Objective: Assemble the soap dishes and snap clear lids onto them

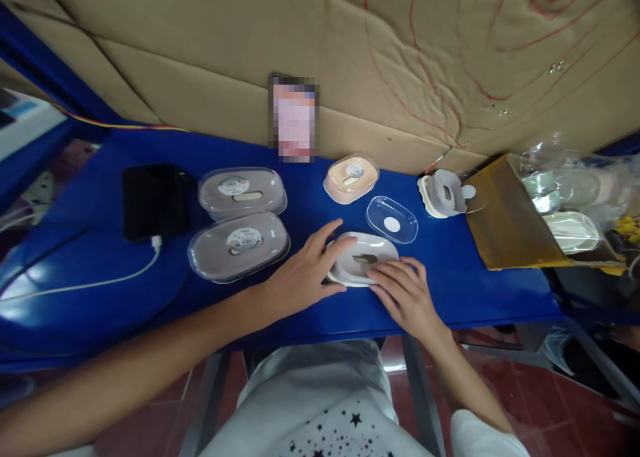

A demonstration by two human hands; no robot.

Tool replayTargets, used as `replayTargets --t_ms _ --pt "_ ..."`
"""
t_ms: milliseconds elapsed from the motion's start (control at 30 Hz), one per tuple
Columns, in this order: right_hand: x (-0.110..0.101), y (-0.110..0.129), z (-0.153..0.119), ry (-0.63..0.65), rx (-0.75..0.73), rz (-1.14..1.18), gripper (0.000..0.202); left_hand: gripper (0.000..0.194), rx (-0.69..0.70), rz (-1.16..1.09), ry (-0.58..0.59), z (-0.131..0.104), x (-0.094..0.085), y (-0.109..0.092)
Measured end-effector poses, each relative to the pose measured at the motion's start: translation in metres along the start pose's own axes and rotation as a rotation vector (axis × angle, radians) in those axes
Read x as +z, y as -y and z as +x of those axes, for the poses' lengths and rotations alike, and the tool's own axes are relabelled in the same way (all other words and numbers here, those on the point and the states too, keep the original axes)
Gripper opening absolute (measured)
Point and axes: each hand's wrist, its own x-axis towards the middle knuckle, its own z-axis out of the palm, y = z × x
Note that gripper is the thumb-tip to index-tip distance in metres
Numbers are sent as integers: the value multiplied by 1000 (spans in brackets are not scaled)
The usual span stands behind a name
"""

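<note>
In front of me on the blue table sits a white oval soap dish (345, 268) with a dark slot in its middle. My left hand (307, 267) is at its left end, thumb and fingers spread apart around the rim. The fingers of my right hand (407, 290) lie close together over the front right of the dish, with the thumb by its front edge, gripping it there. Just behind the dish lies a clear oval lid (403, 218) with a round white sticker. A peach-coloured lidded dish (343, 189) stands further back.
Two grey lidded boxes (227, 257) with labels stand at the left, beside a black device (150, 204) with a white cable. A phone (294, 120) leans on the cardboard wall (200, 57). At right are a grey scalloped dish (453, 184) and a cardboard box (500, 224) holding plastic-wrapped items.
</note>
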Motion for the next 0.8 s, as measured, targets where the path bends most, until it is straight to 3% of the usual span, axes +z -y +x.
replayTargets --t_ms 167,533,633,800 --pt "4 6 6 54 -45 -19 48 75 70 173 74 0 0 4" --pt "3 7 8 106 -131 2 46 75 147 262 130 -2 -3 1" --pt "-5 -19 13 133 -64 42 49 73 127 235 147 -3 -6 -1" --pt "-17 -93 32 126 184 -55 43 75 35 29 102 -3 -8 -3"
